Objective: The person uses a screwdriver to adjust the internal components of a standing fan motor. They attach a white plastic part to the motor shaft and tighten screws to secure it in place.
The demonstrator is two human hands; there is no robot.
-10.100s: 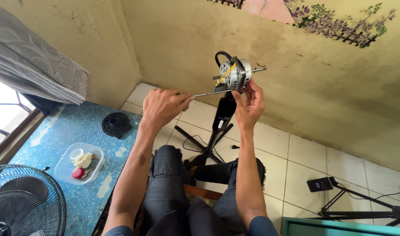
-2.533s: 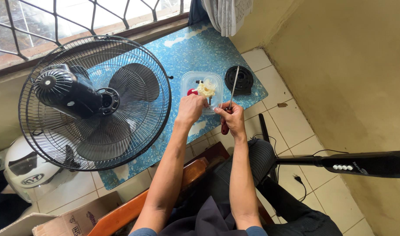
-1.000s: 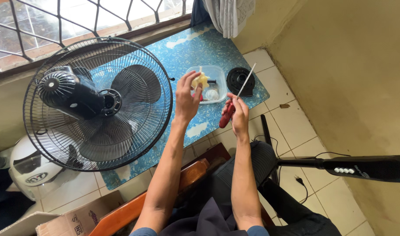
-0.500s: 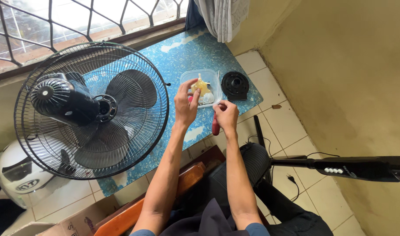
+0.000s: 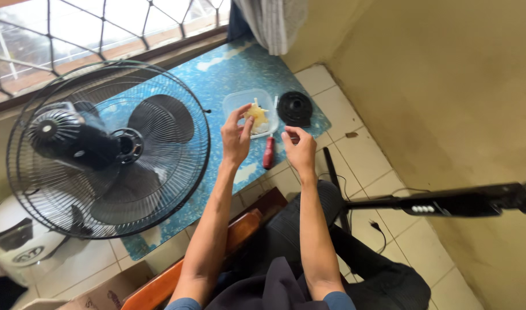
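1. Currently the left hand (image 5: 235, 138) hovers over the clear plastic tub (image 5: 240, 103) on the blue patterned mat (image 5: 228, 72) on the floor; thumb and fingers pinch a small pale yellow piece (image 5: 257, 115) just above the tub's near edge.
2. Beside it, the right hand (image 5: 300, 154) is half open with the fingers loosely curled, and I see nothing in it.
3. Between the two hands a red-handled screwdriver (image 5: 268, 154) lies on the mat, its shaft pointing towards the tub and touching neither hand.
4. Just right of the tub a round black cap (image 5: 295, 108) rests on the mat, separate from any other part, so at least this piece appears to be already off.
5. To the left, the fan head (image 5: 102, 149) lies on the mat with its wire cage closed around the dark blades (image 5: 159, 123) and the motor housing (image 5: 68, 138), so that assembly looks whole.
6. At the right, a black pole with a button panel (image 5: 447, 202) reaches across the tiled floor (image 5: 378, 132), well apart from the fan head; as I judge it, head and pole are not joined, and that remains open.
7. Whether the yellow piece is going into or coming out of the tub I cannot tell.
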